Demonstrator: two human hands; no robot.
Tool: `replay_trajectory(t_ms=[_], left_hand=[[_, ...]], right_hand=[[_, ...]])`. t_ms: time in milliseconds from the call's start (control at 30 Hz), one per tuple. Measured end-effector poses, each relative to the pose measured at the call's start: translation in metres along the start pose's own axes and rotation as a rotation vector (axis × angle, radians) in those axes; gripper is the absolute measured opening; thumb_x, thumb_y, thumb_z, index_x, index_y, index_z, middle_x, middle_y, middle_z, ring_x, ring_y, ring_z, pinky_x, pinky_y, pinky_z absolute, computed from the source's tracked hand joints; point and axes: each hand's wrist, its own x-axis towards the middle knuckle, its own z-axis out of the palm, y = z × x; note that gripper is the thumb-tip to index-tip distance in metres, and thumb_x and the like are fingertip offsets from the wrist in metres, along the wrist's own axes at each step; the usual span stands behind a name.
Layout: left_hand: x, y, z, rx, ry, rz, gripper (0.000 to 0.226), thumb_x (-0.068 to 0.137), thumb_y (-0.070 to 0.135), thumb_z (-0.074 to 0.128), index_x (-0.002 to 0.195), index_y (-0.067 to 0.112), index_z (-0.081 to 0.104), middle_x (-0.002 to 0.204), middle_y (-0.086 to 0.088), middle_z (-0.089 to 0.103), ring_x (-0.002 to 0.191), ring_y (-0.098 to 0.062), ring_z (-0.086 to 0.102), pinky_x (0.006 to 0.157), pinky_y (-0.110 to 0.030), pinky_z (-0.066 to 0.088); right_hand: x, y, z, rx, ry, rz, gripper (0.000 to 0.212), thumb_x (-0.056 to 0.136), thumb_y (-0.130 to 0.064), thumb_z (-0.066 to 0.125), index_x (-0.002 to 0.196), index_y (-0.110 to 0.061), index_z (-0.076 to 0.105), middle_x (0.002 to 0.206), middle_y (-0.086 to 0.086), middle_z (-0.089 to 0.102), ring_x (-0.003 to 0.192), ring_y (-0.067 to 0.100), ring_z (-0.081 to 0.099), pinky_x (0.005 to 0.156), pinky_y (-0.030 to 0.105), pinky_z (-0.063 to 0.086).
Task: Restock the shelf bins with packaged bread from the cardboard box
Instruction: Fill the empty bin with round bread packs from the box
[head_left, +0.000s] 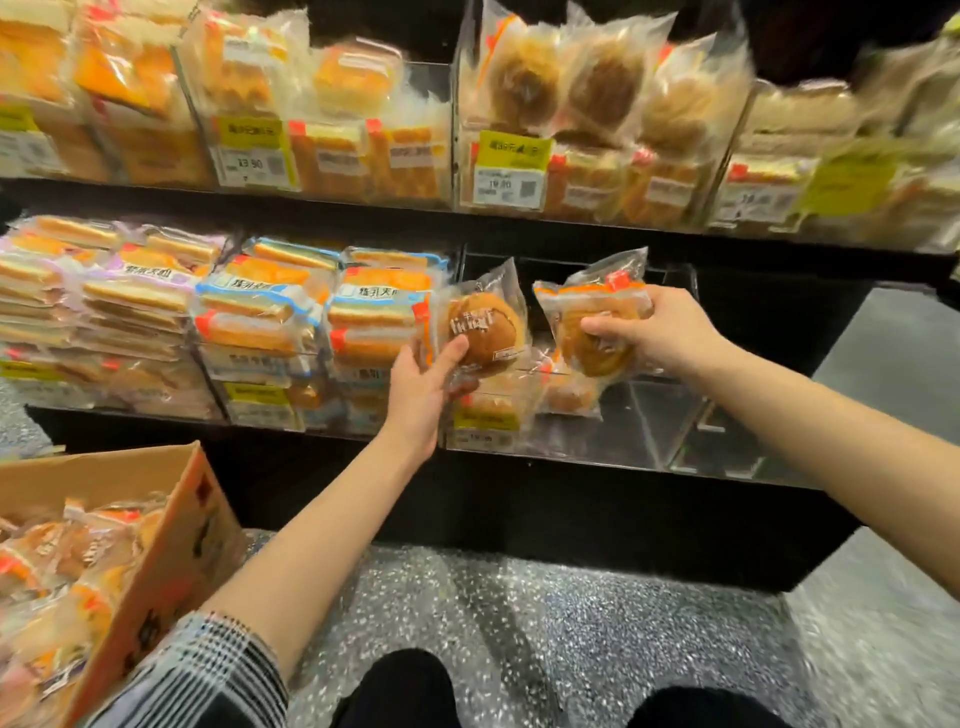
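Note:
My left hand (423, 387) grips a clear packet with a round brown bun (480, 319) from below, thumb on its front. My right hand (657, 332) holds a second packaged bun (592, 312) from the right side. Both packets hover above a clear acrylic bin (639, 421) on the lower shelf. That bin holds a few bun packets (524, 397) at its left end. The open cardboard box (171, 514) at the lower left is full of wrapped bread (67, 566).
Stacked sandwich packets (260, 312) fill the bins to the left. The upper shelf (467, 213) carries full bins of bread and buns (597, 88) with yellow price tags. A speckled floor (519, 613) lies below, with my dark knees at the bottom edge.

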Motion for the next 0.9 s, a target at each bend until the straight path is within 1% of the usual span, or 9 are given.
replay_trajectory(t_ms=[133, 233, 367, 433, 500, 567, 733, 800, 900], left_hand=[[0.028, 0.004, 0.019, 0.018, -0.013, 0.031, 0.067, 0.072, 0.034, 0.072, 0.131, 0.012, 0.050, 0.119, -0.005, 0.066, 0.108, -0.018, 0.065, 0.087, -0.037, 0.054], [0.050, -0.001, 0.031, 0.036, 0.016, 0.056, 0.067, 0.078, 0.036, 0.070, 0.134, 0.010, 0.047, 0.122, -0.006, 0.063, 0.111, -0.019, 0.063, 0.086, -0.038, 0.054], [0.070, -0.013, 0.047, 0.226, 0.099, 0.080, 0.059, 0.090, 0.045, 0.058, 0.138, 0.016, 0.040, 0.132, -0.003, 0.055, 0.119, -0.016, 0.055, 0.098, -0.041, 0.049], [0.076, -0.017, 0.055, 0.360, 0.069, 0.112, 0.049, 0.095, 0.039, 0.052, 0.136, 0.014, 0.043, 0.130, -0.002, 0.056, 0.118, -0.014, 0.053, 0.101, -0.032, 0.044], [0.082, -0.019, 0.062, 0.460, 0.029, 0.145, 0.042, 0.098, 0.032, 0.049, 0.134, 0.011, 0.045, 0.124, 0.000, 0.056, 0.115, -0.012, 0.053, 0.096, -0.024, 0.041], [0.087, -0.020, 0.064, 0.502, 0.031, 0.127, 0.042, 0.099, 0.032, 0.046, 0.135, 0.011, 0.044, 0.125, -0.001, 0.055, 0.116, -0.012, 0.051, 0.095, -0.024, 0.040], [0.096, -0.019, 0.059, 0.605, 0.036, 0.076, 0.044, 0.101, 0.036, 0.041, 0.137, 0.010, 0.041, 0.126, 0.000, 0.052, 0.116, -0.011, 0.048, 0.096, -0.024, 0.037], [0.095, -0.021, 0.057, 0.616, 0.032, 0.072, 0.044, 0.101, 0.037, 0.040, 0.137, 0.012, 0.040, 0.129, -0.001, 0.052, 0.118, -0.013, 0.048, 0.098, -0.026, 0.036], [0.093, -0.022, 0.056, 0.599, 0.077, 0.082, 0.047, 0.100, 0.039, 0.039, 0.139, 0.013, 0.038, 0.135, -0.003, 0.050, 0.125, -0.017, 0.046, 0.102, -0.029, 0.034]], right_hand=[[0.024, 0.008, -0.018, -0.239, 0.110, -0.067, 0.043, 0.070, -0.038, 0.082, 0.104, -0.016, 0.067, 0.104, 0.002, 0.070, 0.097, 0.015, 0.063, 0.087, 0.031, 0.050], [0.041, 0.017, -0.029, -0.408, 0.158, -0.143, 0.049, 0.071, -0.036, 0.081, 0.109, -0.013, 0.062, 0.109, 0.005, 0.066, 0.103, 0.022, 0.060, 0.086, 0.033, 0.047], [0.058, 0.033, -0.025, -0.695, -0.002, -0.115, 0.051, 0.069, -0.041, 0.081, 0.108, -0.017, 0.057, 0.109, 0.005, 0.056, 0.101, 0.025, 0.055, 0.085, 0.039, 0.050], [0.064, 0.043, -0.020, -0.700, -0.104, -0.105, 0.052, 0.065, -0.040, 0.084, 0.105, -0.020, 0.057, 0.104, 0.001, 0.058, 0.101, 0.023, 0.057, 0.085, 0.041, 0.051], [0.069, 0.051, -0.014, -0.658, -0.168, -0.079, 0.067, 0.061, -0.038, 0.087, 0.116, -0.020, 0.055, 0.106, 0.000, 0.060, 0.100, 0.021, 0.059, 0.085, 0.041, 0.053], [0.074, 0.056, -0.006, -0.655, -0.214, -0.078, 0.074, 0.057, -0.038, 0.089, 0.118, -0.018, 0.052, 0.104, 0.000, 0.060, 0.097, 0.020, 0.058, 0.084, 0.041, 0.053], [0.088, 0.066, 0.022, -0.715, -0.349, -0.134, 0.054, 0.060, -0.039, 0.087, 0.099, -0.022, 0.054, 0.091, -0.005, 0.056, 0.096, 0.019, 0.058, 0.076, 0.034, 0.049], [0.092, 0.070, 0.031, -0.911, -0.394, -0.231, 0.050, 0.065, -0.043, 0.083, 0.101, -0.023, 0.055, 0.095, -0.002, 0.056, 0.101, 0.020, 0.053, 0.073, 0.032, 0.044], [0.101, 0.078, 0.039, -1.221, -0.343, -0.460, 0.055, 0.073, -0.050, 0.074, 0.117, -0.018, 0.061, 0.109, 0.003, 0.053, 0.103, 0.021, 0.045, 0.074, 0.030, 0.037]])
